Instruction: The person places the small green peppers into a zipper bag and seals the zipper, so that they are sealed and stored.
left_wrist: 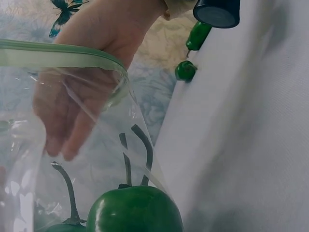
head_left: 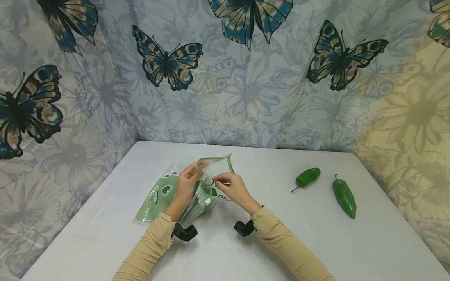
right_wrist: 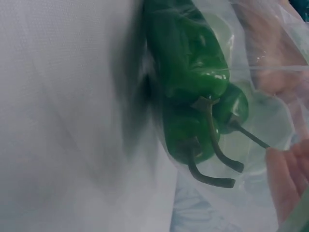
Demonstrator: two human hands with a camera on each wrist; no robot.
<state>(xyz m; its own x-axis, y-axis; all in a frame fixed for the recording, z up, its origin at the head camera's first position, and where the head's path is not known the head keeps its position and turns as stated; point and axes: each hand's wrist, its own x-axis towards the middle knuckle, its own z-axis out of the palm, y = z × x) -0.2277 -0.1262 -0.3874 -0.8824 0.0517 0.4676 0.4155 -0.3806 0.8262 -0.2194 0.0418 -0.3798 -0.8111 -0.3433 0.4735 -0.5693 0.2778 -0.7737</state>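
A clear zip bag (head_left: 214, 168) with a green rim stands propped on the white table, its mouth spread. My left hand (head_left: 187, 184) grips the bag's left edge. Inside are several green peppers (right_wrist: 186, 53) with long stems, also seen through the plastic in the left wrist view. My right hand (head_left: 233, 190) is inside the bag's mouth, fingers extended downward, seen through the plastic in the left wrist view. Its fingertips are close to the stems, and no stem shows between them there. The thumb is hidden in that view.
Two more green peppers, a smaller one (head_left: 308, 177) and a longer one (head_left: 344, 197), lie on the table (head_left: 281, 242) to the right. A plastic bag with green print (head_left: 154, 207) lies flat beside the left hand. Butterfly-patterned cloth (head_left: 246, 101) hangs behind.
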